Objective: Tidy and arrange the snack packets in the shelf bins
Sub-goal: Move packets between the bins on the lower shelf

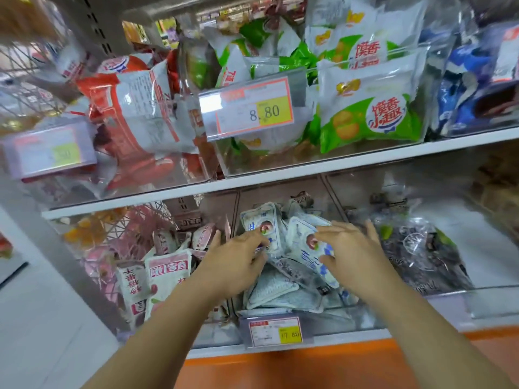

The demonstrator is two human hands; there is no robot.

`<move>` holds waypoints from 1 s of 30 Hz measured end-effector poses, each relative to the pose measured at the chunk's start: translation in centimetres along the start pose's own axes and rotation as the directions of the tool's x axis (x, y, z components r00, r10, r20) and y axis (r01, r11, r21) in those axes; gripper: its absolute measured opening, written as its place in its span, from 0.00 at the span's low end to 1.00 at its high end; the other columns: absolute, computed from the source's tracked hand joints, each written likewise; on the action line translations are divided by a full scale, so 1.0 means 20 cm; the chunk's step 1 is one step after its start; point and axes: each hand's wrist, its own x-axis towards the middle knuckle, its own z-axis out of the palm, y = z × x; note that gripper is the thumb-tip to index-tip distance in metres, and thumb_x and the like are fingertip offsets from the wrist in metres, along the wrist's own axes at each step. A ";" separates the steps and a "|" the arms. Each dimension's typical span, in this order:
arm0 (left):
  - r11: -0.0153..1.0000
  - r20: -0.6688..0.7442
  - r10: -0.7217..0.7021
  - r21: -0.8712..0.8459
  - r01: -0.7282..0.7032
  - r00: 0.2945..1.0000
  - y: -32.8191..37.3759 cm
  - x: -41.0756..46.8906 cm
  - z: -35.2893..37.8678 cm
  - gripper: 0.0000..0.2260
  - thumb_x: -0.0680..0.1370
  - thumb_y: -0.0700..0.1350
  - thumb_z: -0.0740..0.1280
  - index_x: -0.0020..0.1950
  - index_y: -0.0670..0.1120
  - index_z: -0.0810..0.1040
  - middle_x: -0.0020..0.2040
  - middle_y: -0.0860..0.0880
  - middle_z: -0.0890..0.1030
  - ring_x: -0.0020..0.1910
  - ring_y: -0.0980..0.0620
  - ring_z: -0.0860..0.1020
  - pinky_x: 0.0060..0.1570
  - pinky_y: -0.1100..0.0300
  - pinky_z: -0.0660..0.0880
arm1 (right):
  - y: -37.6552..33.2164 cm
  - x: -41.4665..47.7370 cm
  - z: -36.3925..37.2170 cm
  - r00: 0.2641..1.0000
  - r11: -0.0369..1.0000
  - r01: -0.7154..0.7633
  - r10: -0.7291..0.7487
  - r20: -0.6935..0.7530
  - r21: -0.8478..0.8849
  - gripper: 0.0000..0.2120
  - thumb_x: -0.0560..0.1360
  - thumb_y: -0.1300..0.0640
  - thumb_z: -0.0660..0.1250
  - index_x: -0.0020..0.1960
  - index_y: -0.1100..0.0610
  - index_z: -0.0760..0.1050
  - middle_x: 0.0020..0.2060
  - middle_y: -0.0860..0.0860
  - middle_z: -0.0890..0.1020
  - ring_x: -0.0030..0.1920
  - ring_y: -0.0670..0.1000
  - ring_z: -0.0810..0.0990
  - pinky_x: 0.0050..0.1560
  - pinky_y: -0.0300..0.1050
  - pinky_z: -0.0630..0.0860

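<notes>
A white shelf board point(280, 175) runs above both hands, and the clear bins on it hold the biggest bags. Straight above the hands are green-and-white packets point(370, 113) with bold red Chinese characters on a white roundel and pictures of round yellow biscuits. Up and to the left are red-and-white packets point(134, 113) showing fine print too blurred to read, and up to the right are blue packets point(463, 88). Under the board, the hands reach into the middle clear bin point(351, 313), which is heaped with pale blue-and-white packets point(280, 293). Just left of the left hand lie pink-and-white packets point(168, 273) printed with red Chinese characters, and just right of the right hand lie dark packets point(421, 254). A price tag point(247, 108) above the left hand reads 8.80 on a yellow patch. A smaller tag point(276, 331) on the bin front below the wrists reads 17.80, and a third tag point(47, 150) far up to the left is too blurred to read. Both bare arms stretch forward with palms down and the hands near each other but apart. The left hand point(236, 262) curls its fingers onto the lower edge of an upright packet point(259, 220) with a red-brown round picture. The right hand point(351, 248) holds a tilted packet point(304, 248) between its spread fingers and its thumb.
</notes>
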 end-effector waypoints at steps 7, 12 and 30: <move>0.957 0.081 0.236 0.157 -0.246 0.969 0.13 -0.01 0.02 0.18 0.80 0.51 0.61 0.71 0.60 0.67 0.76 0.58 0.56 0.75 0.56 0.56 0.73 0.39 0.38 | 0.06 -0.03 -0.02 0.996 0.972 0.093 -0.094 -0.007 0.215 0.19 0.77 0.52 0.65 0.68 0.50 0.73 0.67 0.44 0.73 0.69 0.45 0.67 0.70 0.40 0.60; 0.934 -0.026 0.294 0.219 -0.282 0.955 0.16 0.07 0.05 0.14 0.81 0.52 0.59 0.65 0.57 0.75 0.64 0.59 0.75 0.68 0.57 0.67 0.74 0.45 0.40 | 0.08 -0.12 -0.06 0.996 0.918 0.080 -0.092 0.011 0.389 0.18 0.76 0.53 0.67 0.66 0.49 0.74 0.64 0.41 0.75 0.62 0.39 0.71 0.62 0.32 0.64; 0.840 -0.382 -0.042 -0.514 -0.174 0.923 0.31 0.17 -0.05 0.09 0.80 0.46 0.63 0.58 0.52 0.78 0.51 0.57 0.81 0.49 0.62 0.77 0.45 0.69 0.72 | 0.19 -0.20 -0.12 0.907 0.419 -0.035 0.395 -0.147 0.907 0.03 0.75 0.51 0.68 0.48 0.46 0.76 0.44 0.44 0.82 0.42 0.46 0.83 0.41 0.35 0.74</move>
